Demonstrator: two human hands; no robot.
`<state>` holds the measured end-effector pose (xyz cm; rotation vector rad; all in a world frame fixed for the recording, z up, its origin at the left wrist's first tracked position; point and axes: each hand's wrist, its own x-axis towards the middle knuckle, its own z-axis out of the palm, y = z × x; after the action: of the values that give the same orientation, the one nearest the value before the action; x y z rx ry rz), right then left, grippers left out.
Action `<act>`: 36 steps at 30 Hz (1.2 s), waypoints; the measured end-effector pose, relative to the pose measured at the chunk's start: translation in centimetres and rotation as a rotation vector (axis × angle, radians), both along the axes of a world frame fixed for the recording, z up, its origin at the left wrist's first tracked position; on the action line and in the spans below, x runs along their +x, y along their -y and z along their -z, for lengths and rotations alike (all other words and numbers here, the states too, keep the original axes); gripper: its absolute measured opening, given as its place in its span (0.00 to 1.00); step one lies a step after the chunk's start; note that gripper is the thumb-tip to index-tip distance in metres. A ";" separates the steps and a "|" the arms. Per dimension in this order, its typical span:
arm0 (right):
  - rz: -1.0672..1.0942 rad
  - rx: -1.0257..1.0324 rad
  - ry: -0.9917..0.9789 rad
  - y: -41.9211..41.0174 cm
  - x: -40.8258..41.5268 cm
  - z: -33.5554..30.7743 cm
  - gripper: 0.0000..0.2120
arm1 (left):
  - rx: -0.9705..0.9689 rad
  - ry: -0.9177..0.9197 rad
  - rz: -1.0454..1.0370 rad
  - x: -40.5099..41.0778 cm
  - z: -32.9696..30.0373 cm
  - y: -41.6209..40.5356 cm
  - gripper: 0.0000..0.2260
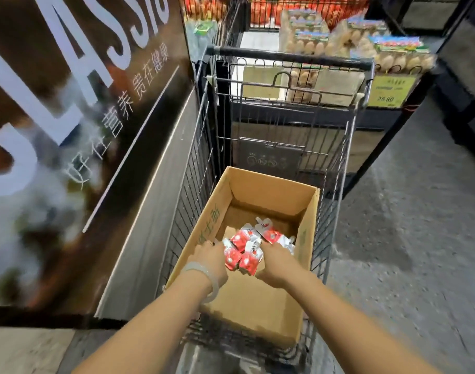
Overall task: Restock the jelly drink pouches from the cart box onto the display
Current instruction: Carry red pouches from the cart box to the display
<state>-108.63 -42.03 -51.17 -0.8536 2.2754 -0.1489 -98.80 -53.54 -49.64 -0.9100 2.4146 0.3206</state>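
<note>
An open cardboard box [217,211] sits in a wire shopping cart [336,147]. Several red-and-white jelly drink pouches [241,240] lie heaped on the box's floor, with one pouch [268,232] a little farther back. Both my arms reach into the box. My left hand [208,261], a pale bangle on its wrist, grips the left side of the heap. My right hand [278,261] grips the right side of the heap. My fingertips are hidden among the pouches.
A dark advertising panel [69,117] with large white lettering runs along the left of the cart. Beyond the cart stand egg cartons [392,54] with a yellow price tag [390,91], and wire bins of red produce [306,9]. Grey floor [419,238] lies to the right.
</note>
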 end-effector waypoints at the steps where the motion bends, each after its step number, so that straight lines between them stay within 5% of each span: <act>1: 0.031 0.009 0.029 0.6 -0.7 1.3 0.28 | 0.018 0.018 0.000 -0.6 1.2 0.5 0.21; 4: 0.131 0.022 0.141 2.1 -2.5 5.2 0.32 | 0.103 0.086 -0.031 -1.7 5.5 1.5 0.16; 9: 0.383 0.048 0.310 4.1 -3.6 12.7 0.23 | 0.278 0.176 -0.208 -3.7 14.4 3.2 0.27; 13: 0.599 -0.025 0.379 5.3 -4.0 19.6 0.25 | 0.435 0.082 -0.463 -6.1 21.4 4.5 0.22; 16: 0.848 -0.137 0.473 6.1 -5.0 23.8 0.16 | 0.548 -0.057 -0.771 -8.5 25.3 5.7 0.06; 19: 1.113 -0.183 0.501 7.1 -5.5 27.7 0.10 | 0.539 -0.183 -1.203 -10.1 29.2 6.9 0.13; 23: 1.276 -0.086 0.418 8.4 -4.7 31.9 0.29 | 0.630 -0.262 -1.582 -10.1 33.0 7.2 0.23; 25: 1.294 -0.048 0.409 8.6 -4.5 32.4 0.33 | 0.812 -0.251 -1.625 -10.1 33.9 6.8 0.21; 28: 1.308 -0.073 0.472 8.2 -4.6 33.0 0.36 | 0.600 -0.177 -1.670 -10.1 34.2 6.7 0.22; 33: 1.317 -0.160 0.524 8.3 -5.1 30.8 0.12 | 0.561 -0.215 -1.591 -10.7 32.8 6.2 0.12; 36: 1.259 -0.194 0.555 8.0 -4.8 29.7 0.19 | 0.563 -0.216 -1.469 -9.4 31.6 6.3 0.14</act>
<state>-113.44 -49.99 -80.91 0.5992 1.9250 -1.0171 -108.19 -59.84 -81.21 -2.1999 1.1798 1.5259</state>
